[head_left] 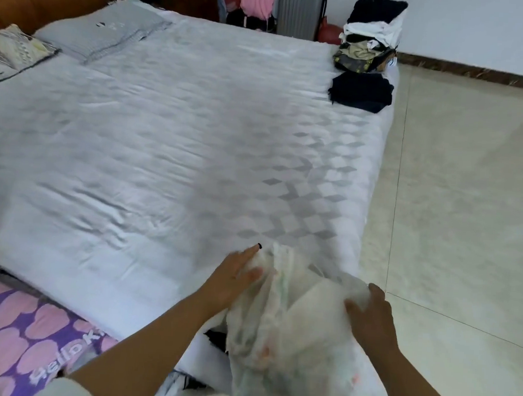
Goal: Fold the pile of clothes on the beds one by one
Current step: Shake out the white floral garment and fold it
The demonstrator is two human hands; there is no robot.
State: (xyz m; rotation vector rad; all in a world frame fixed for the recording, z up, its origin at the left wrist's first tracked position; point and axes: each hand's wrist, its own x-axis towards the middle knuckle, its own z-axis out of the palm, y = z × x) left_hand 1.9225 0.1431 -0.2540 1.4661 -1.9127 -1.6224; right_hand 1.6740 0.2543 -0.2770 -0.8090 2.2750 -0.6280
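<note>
At the near corner of the bed [166,137], a pale, thin garment [283,327] is being spread on the white cover. The left hand [234,278] lies flat on its left edge with fingers straight, pressing rather than gripping. The right hand [369,317] is curled over the right edge and seems to pinch the cloth, though blur makes this uncertain. Folded clothes are stacked at the far corner: a mixed pile [371,36] and a dark piece [361,90] just in front of it. For a clean fold, the fabric should first be pulled taut and smoothed outward, the bunched middle flattened, and the edges aligned before any half is turned over; thin cloth like this is likely to slide and crease if lifted quickly.
</note>
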